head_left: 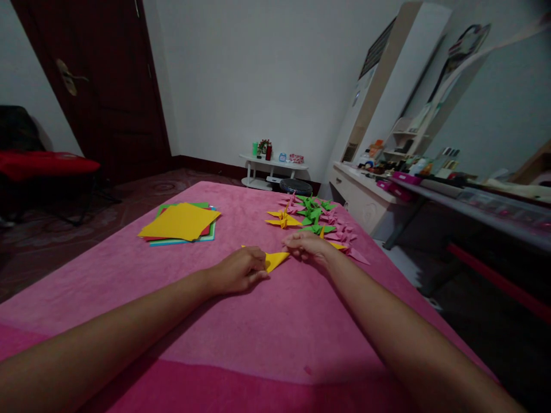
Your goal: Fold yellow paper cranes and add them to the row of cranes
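Note:
A folded piece of yellow origami paper (275,261) lies on the pink cloth between my hands. My left hand (241,268) grips its left part, with curled fingers covering much of it. The fingers of my right hand (306,245) pinch together at its pointed right corner. Just beyond, a yellow paper crane (283,219) stands with its wings spread. Several green paper cranes (311,213) and pink paper cranes (344,234) crowd together at the right. Another yellow crane (338,246) is partly hidden behind my right hand.
On the left of the pink-covered table (241,344) rests a stack of coloured paper squares (183,221), yellow on top. A cluttered dressing table (365,180) stands along the right. Farther back are a round dark stool (296,186) and a small white shelf (273,163).

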`<action>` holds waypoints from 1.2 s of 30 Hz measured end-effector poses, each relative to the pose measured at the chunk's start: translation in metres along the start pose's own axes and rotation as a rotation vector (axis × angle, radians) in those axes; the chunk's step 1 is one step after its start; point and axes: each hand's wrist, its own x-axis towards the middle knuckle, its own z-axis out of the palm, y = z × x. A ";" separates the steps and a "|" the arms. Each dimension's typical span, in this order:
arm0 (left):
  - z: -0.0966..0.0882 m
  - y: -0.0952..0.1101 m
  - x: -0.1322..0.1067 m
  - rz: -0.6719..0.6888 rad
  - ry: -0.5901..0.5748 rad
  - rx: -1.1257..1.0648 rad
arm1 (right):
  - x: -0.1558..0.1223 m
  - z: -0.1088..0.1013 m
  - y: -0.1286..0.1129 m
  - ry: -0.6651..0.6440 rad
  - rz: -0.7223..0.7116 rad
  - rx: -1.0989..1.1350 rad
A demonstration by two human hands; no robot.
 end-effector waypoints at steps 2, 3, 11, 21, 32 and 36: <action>0.001 -0.001 0.007 -0.057 -0.001 -0.013 | 0.003 -0.003 -0.002 -0.083 0.020 0.015; 0.002 -0.002 0.010 -0.094 -0.003 -0.023 | 0.005 -0.003 -0.003 -0.134 0.028 0.015; 0.023 -0.017 0.018 -0.293 0.025 -0.167 | 0.022 -0.009 0.001 -0.398 0.050 -0.092; 0.026 -0.026 0.020 -0.110 -0.086 -0.081 | 0.031 -0.022 0.005 -0.574 0.050 -0.193; 0.022 -0.022 0.026 -0.041 -0.157 0.019 | 0.042 -0.022 0.004 -0.576 0.123 -0.240; 0.022 -0.022 0.027 -0.025 -0.163 0.045 | 0.045 -0.022 0.007 -0.563 0.130 -0.252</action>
